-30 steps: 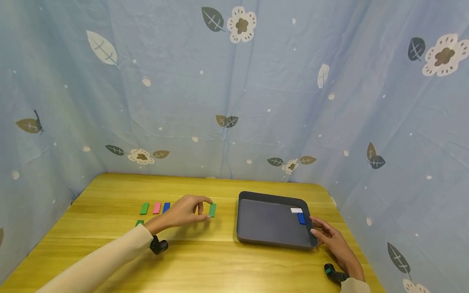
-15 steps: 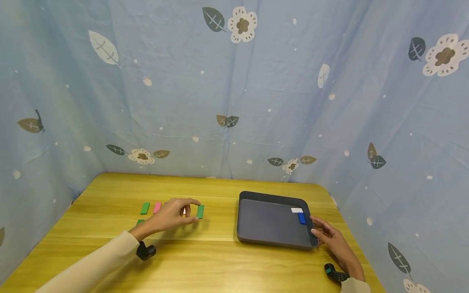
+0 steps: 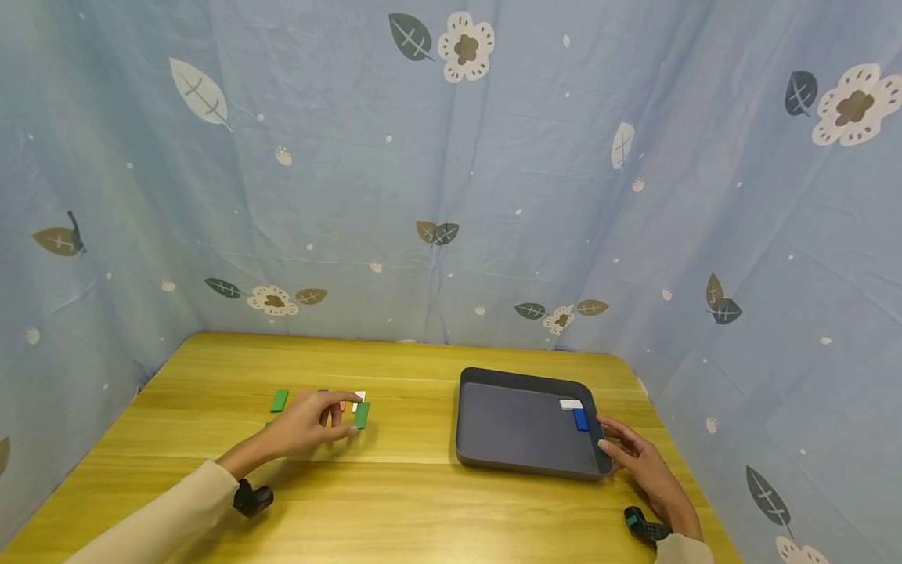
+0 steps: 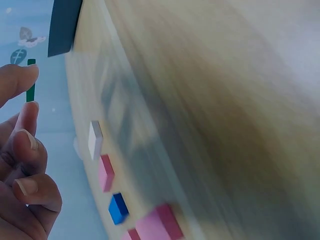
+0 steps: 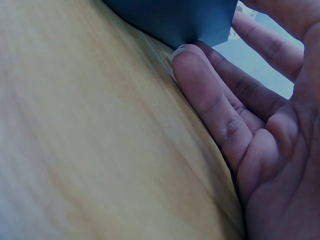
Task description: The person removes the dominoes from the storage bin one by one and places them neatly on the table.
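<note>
My left hand (image 3: 303,427) pinches a thin green rectangular block (image 3: 362,415) by its ends between thumb and index finger. In the left wrist view the block is seen edge-on, held above the table. Just behind it in the head view lies a white block (image 3: 359,396). A pink block (image 4: 106,172) and a blue block (image 4: 118,208) continue that row, partly hidden by the hand in the head view. On the right, my right hand (image 3: 644,466) holds the right rim of a dark grey tray (image 3: 514,431), thumb and index fingertips at the edge.
Inside the tray, a white block (image 3: 571,405) and a blue block (image 3: 581,420) touch near the right wall. Another green block (image 3: 279,400) lies at the row's left end. A closer pink block (image 4: 160,222) shows in the left wrist view. A patterned curtain (image 3: 451,172) stands behind the wooden table (image 3: 423,509).
The left hand has moved left and slightly nearer with the green block, from between the row and the tray to beside the white block. The right hand and tray have stayed put.
</note>
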### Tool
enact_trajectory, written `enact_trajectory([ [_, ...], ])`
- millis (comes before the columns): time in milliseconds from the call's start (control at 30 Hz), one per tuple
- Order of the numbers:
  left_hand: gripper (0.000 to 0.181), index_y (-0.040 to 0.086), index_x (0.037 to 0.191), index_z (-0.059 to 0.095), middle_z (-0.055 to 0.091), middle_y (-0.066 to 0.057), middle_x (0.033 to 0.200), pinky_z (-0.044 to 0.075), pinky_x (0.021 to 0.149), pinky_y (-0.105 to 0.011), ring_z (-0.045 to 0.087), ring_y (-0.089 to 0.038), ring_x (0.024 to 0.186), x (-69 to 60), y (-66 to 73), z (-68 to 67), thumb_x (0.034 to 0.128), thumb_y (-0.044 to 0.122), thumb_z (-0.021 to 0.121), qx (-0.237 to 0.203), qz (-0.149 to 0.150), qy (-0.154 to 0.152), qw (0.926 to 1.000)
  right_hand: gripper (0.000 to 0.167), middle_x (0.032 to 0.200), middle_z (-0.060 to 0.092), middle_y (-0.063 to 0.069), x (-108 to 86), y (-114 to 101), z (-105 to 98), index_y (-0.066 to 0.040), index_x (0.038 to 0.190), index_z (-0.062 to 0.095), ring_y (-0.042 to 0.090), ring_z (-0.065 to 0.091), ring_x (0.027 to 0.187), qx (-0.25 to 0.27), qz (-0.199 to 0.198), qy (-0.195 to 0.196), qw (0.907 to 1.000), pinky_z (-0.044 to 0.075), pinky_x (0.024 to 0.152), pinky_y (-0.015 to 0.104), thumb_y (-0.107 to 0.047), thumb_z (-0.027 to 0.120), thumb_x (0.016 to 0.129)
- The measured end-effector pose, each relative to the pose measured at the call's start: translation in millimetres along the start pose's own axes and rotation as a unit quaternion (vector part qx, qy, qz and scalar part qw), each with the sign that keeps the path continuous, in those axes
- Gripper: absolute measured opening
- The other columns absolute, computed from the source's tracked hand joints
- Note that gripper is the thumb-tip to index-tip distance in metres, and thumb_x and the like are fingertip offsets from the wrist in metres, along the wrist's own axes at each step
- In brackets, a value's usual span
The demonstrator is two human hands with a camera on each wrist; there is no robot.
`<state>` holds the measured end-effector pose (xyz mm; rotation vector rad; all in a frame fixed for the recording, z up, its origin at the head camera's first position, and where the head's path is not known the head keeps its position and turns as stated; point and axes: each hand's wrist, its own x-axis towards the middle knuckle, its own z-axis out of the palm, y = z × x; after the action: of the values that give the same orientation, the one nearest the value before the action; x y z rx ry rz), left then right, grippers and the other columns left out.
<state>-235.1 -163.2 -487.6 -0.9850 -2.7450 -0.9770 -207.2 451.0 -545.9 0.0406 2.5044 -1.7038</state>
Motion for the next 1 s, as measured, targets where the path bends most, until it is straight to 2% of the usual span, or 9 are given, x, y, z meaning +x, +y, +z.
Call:
enact_trajectory([
  [167, 0.046, 0.003, 0.131, 0.067, 0.056, 0.014, 0.076, 0.042, 0.055, -0.024, 0.046, -0.003, 0.057, -13.0, -6.1, -4.1, 0.0937, 0.027, 0.078, -0.009, -0.02, -0.009, 0.9997, 0.062, 0.151, 0.048, 0.017, -1.0, 0, -2, -0.022, 0.157, 0.045, 0.023, 0.06, 0.111, -0.008, 0.005, 0.0, 1.0, 0.055, 0.077, 0.039, -0.039, 0.067, 0.101],
  [333, 0.048, 0.007, 0.133, 0.067, 0.057, 0.014, 0.078, 0.044, 0.056, -0.025, 0.048, -0.003, 0.061, -25.1, -13.5, -7.5, 0.0938, 0.032, 0.078, -0.015, -0.045, -0.005, 0.9989, 0.061, 0.15, 0.048, 0.016, 1.5, 0, -6, -0.025, 0.156, 0.046, 0.022, 0.06, 0.112, -0.022, -0.004, 0.001, 0.9997, 0.056, 0.077, 0.039, -0.04, 0.067, 0.101],
  [533, 0.049, 0.007, 0.134, 0.067, 0.056, 0.012, 0.074, 0.043, 0.056, -0.025, 0.048, -0.003, 0.061, -35.9, -17.0, -12.5, 0.0929, 0.032, 0.079, -0.013, -0.07, 0.0, 0.9975, 0.064, 0.151, 0.047, 0.017, -0.2, -3, -5, -0.023, 0.157, 0.044, 0.022, 0.058, 0.114, -0.021, 0.003, 0.001, 0.9998, 0.055, 0.078, 0.038, -0.041, 0.067, 0.1],
  [767, 0.046, 0.007, 0.132, 0.068, 0.055, 0.013, 0.071, 0.042, 0.055, -0.025, 0.047, -0.003, 0.059, -45.3, -21.1, -17.6, 0.0939, 0.03, 0.078, -0.003, -0.081, -0.001, 0.9967, 0.065, 0.151, 0.047, 0.016, -0.8, -4, -2, -0.022, 0.158, 0.043, 0.021, 0.058, 0.114, -0.008, 0.013, -0.002, 0.9999, 0.054, 0.079, 0.038, -0.041, 0.067, 0.1],
  [1000, 0.044, 0.006, 0.128, 0.07, 0.045, 0.012, 0.062, 0.033, 0.052, -0.022, 0.037, -0.001, 0.053, -49.7, -23.7, -17.1, 0.0908, 0.027, 0.081, -0.002, -0.106, 0.003, 0.9943, 0.063, 0.149, 0.049, 0.018, 1.2, -1, 0, -0.021, 0.156, 0.045, 0.021, 0.059, 0.112, -0.01, 0.003, 0.004, 0.9999, 0.055, 0.077, 0.038, -0.038, 0.068, 0.1],
])
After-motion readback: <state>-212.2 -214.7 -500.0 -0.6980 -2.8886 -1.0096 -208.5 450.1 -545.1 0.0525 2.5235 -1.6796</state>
